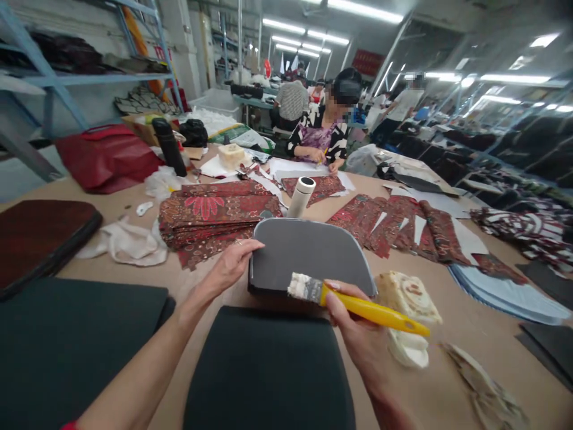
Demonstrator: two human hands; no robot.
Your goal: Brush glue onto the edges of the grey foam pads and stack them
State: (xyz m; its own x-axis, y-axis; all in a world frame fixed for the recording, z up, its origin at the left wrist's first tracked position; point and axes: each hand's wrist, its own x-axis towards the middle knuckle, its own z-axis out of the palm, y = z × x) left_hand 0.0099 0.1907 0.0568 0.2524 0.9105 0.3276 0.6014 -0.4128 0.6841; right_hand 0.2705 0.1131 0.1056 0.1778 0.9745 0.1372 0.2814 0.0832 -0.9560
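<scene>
My right hand (351, 307) grips a paintbrush (371, 309) with a yellow handle, its bristles caked with a whitish paste and pointing left. Behind the brush stands a stack of grey rounded panels (308, 248) with pale edges. At the stack's left edge, my left hand (235, 260) has its fingers together, thumb side against the panels; whether it pinches one I cannot make out. Close to my right wrist sits a paste-crusted container (409, 295), with a white lump (408, 348) below it. A dark green-black panel stack (268, 370) lies nearest me.
Patterned red fabric pieces (215, 209) are piled at left, more (398, 224) at right. A white bottle (302, 194) stands behind the grey panels. Dark panels (80, 340) and a white cloth (129, 242) lie left. Across the table a person (324, 128) works with hands on the fabric.
</scene>
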